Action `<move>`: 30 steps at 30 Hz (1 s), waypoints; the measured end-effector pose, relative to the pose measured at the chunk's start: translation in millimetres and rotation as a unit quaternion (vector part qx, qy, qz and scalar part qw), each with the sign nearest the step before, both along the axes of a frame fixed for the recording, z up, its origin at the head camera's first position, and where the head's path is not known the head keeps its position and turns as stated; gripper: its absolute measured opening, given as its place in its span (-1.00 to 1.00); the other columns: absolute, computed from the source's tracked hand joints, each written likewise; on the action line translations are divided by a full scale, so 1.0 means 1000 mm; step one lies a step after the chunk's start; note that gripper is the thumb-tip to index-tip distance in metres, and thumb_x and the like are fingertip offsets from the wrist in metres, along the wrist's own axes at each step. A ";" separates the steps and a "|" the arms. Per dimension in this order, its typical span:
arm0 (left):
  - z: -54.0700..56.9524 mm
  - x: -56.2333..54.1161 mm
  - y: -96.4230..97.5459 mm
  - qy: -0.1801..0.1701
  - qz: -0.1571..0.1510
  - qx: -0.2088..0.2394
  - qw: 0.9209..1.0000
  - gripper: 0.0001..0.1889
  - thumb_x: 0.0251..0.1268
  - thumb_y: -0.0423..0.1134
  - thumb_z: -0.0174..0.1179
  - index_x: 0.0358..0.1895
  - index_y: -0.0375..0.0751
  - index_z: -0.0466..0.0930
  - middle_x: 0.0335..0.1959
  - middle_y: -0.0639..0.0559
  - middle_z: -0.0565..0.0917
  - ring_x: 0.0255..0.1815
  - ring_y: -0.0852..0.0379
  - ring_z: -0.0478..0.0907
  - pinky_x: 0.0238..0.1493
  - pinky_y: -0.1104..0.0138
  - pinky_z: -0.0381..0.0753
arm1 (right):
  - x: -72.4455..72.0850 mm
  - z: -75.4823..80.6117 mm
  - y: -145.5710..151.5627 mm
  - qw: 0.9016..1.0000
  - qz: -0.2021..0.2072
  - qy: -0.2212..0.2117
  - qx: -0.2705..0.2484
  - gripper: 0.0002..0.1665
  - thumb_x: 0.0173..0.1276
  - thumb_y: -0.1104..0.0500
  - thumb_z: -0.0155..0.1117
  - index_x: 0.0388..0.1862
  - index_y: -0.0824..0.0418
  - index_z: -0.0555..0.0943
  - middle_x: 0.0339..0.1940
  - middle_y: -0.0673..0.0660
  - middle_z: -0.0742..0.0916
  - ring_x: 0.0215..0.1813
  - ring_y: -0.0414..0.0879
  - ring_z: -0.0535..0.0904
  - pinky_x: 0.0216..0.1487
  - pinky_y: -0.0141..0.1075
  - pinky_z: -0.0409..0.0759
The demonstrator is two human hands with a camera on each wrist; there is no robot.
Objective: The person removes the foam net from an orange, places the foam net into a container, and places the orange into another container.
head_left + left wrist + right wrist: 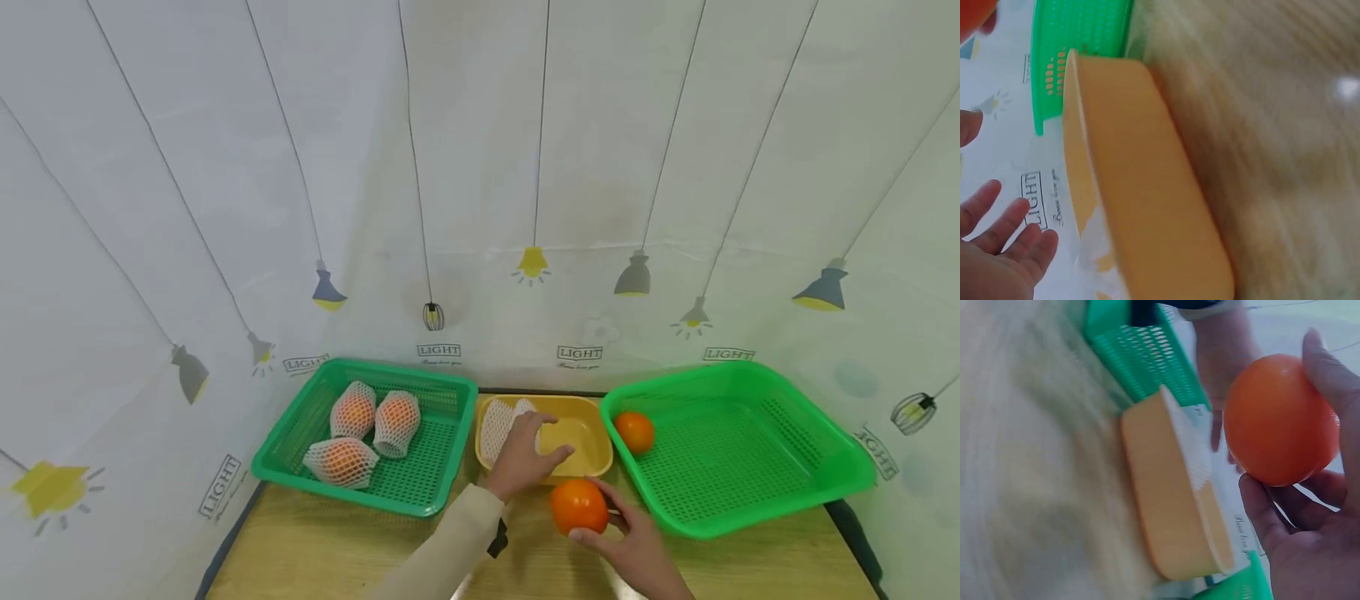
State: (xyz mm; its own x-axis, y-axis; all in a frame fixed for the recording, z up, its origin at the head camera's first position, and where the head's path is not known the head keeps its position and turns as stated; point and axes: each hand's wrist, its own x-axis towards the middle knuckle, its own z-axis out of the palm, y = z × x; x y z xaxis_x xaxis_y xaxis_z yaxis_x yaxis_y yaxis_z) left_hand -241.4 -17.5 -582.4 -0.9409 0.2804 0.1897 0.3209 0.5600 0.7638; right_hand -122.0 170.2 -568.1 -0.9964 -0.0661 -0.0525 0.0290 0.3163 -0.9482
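My right hand [636, 548] holds a bare orange [579, 505] in front of the yellow tray, thumb on one side and fingers on the other. The right wrist view shows its smooth skin up close. Over the tray [588, 433], my left hand [521, 458] is spread with its fingers apart and nothing in them. White foam net sleeves [496, 427] lie in the left part of the tray, partly hidden by that hand.
A dark green basket [408, 487] at the left holds three fruits in foam nets [343, 463]. The bright green basket [738, 446] at the right has one bare orange [634, 432] at its left side. Behind them hangs a lamp-printed cloth [480, 167].
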 end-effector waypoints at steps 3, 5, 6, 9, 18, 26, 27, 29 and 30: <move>-0.005 0.010 0.010 0.004 -0.020 0.006 1.000 -0.49 0.39 0.06 0.32 0.30 -0.05 0.52 0.31 0.01 0.55 0.37 0.01 0.44 0.42 0.03 0.48 | -0.003 0.010 0.011 1.000 -0.009 0.016 -0.007 -0.13 0.21 0.11 0.59 0.49 0.10 0.45 0.30 0.22 0.64 0.12 -0.21 0.67 0.01 -0.40 0.69; -0.009 0.017 0.017 0.012 -0.038 0.005 0.999 -0.52 0.36 -0.08 0.35 0.30 -0.02 0.52 0.32 0.04 0.54 0.39 0.04 0.43 0.43 0.04 0.46 | -0.007 0.017 0.017 1.000 -0.014 0.016 -0.002 -0.13 0.25 0.07 0.57 0.50 0.09 0.43 0.31 0.22 0.63 0.10 -0.32 0.63 0.02 -0.43 0.68; -0.011 0.020 0.022 0.021 -0.048 0.004 0.999 -0.52 0.33 -0.15 0.38 0.29 0.00 0.52 0.31 0.06 0.54 0.39 0.06 0.42 0.43 0.05 0.47 | -0.009 0.019 0.020 1.000 -0.016 0.015 0.007 -0.13 0.25 0.04 0.57 0.51 0.08 0.42 0.33 0.21 0.61 0.09 -0.38 0.61 0.01 -0.45 0.67; -0.018 0.029 0.034 0.053 -0.078 0.011 0.996 -0.48 0.22 -0.28 0.43 0.25 0.03 0.52 0.30 0.08 0.53 0.39 0.09 0.42 0.43 0.10 0.49 | -0.016 0.028 0.030 0.999 -0.019 0.023 0.030 -0.13 0.27 -0.02 0.55 0.52 0.04 0.41 0.36 0.19 0.59 0.11 -0.45 0.55 0.06 -0.52 0.62; -0.029 0.059 0.072 0.113 -0.117 -0.030 0.986 -0.42 0.37 -0.04 0.37 0.42 0.03 0.48 0.45 0.15 0.42 0.40 0.20 0.40 0.35 0.36 0.53 | -0.039 0.048 0.056 0.995 -0.025 0.070 0.068 -0.15 0.36 0.01 0.48 0.56 0.11 0.36 0.36 0.22 0.58 0.07 -0.60 0.45 0.08 -0.63 0.52; -0.028 0.073 0.100 0.178 -0.155 -0.079 0.968 -0.54 0.38 0.00 0.35 0.26 -0.07 0.58 0.37 0.09 0.50 0.47 0.17 0.37 0.46 0.48 0.36 | -0.075 0.048 0.092 0.988 -0.018 0.074 0.134 -0.08 0.38 -0.10 0.43 0.58 0.20 0.30 0.35 0.32 0.60 0.15 -0.22 0.62 -0.01 -0.46 0.58; -0.028 0.075 0.103 0.181 -0.158 -0.084 0.967 -0.55 0.38 0.02 0.34 0.25 -0.05 0.59 0.35 0.12 0.52 0.48 0.19 0.37 0.47 0.49 0.34 | -0.079 0.047 0.096 0.985 -0.017 0.076 0.152 -0.06 0.38 -0.13 0.43 0.58 0.23 0.30 0.35 0.34 0.60 0.19 -0.08 0.62 0.01 -0.42 0.59; -0.028 0.077 0.108 0.178 -0.166 -0.094 0.965 -0.57 0.39 0.06 0.33 0.22 -0.02 0.61 0.31 0.16 0.56 0.50 0.20 0.36 0.50 0.46 0.32 | -0.086 0.045 0.104 0.980 -0.015 0.075 0.182 0.00 0.36 -0.20 0.42 0.58 0.26 0.28 0.34 0.37 0.59 0.23 0.20 0.59 0.01 -0.30 0.60; -0.028 0.079 0.110 0.176 -0.166 -0.102 0.965 -0.58 0.39 0.07 0.32 0.21 0.01 0.63 0.30 0.19 0.57 0.51 0.21 0.35 0.50 0.45 0.33 | -0.089 0.044 0.108 0.978 -0.012 0.075 0.195 0.02 0.36 -0.22 0.41 0.58 0.29 0.26 0.35 0.40 0.58 0.24 0.26 0.58 0.00 -0.23 0.61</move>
State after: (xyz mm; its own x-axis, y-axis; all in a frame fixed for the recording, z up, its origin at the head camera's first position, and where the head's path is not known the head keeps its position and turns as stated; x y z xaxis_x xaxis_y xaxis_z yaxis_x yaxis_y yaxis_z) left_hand -162.8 92.8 -610.3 -0.6805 0.6204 0.3900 0.7276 0.5088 0.4601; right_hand -211.4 278.1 -524.0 -0.9958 -0.0470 0.0787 -0.0902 0.6549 -0.7503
